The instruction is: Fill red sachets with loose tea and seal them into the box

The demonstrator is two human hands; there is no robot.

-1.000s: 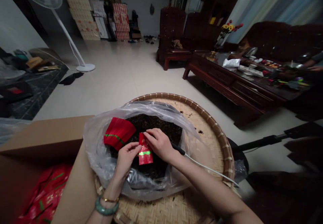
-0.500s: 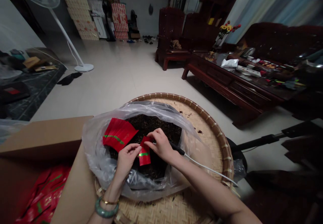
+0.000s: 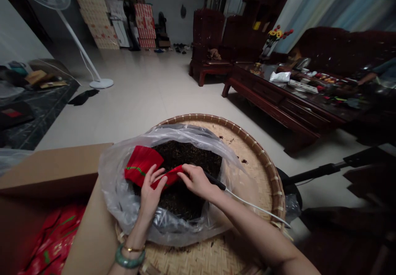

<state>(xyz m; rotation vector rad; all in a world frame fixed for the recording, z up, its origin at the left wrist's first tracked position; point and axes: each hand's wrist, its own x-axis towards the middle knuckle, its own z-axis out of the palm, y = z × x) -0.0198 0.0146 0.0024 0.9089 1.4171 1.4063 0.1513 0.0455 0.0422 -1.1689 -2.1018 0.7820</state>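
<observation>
Over an open clear plastic bag [image 3: 116, 200] of dark, dry tea-like leaves [image 3: 185, 153], my two hands are on one small red packet [image 3: 173, 175]. My right hand [image 3: 198, 181] pinches its upper end between thumb and fingers. At the lower end, my left hand [image 3: 151, 190] has the packet between its thumb and partly spread fingers. The packet slants up to the right. A fanned stack of red packets [image 3: 140, 161] with a green stripe lies on the leaves beside my left hand. A black handle [image 3: 216, 181] with a white cord emerges from beneath my right hand; whether I grip it is hidden.
The bag rests on a round woven bamboo tray [image 3: 261, 155] with a few scattered leaves. At left stands an open cardboard box [image 3: 89, 221] with red packets [image 3: 58, 238] inside. A black metal arm [image 3: 321, 171] is at right. Beyond are a wooden table [image 3: 278, 97] and a fan [image 3: 100, 83].
The red packet has turned from nearly upright to a slant. My left hand has shifted slightly left and its fingers have spread around the lower end. The right hand keeps its pinch.
</observation>
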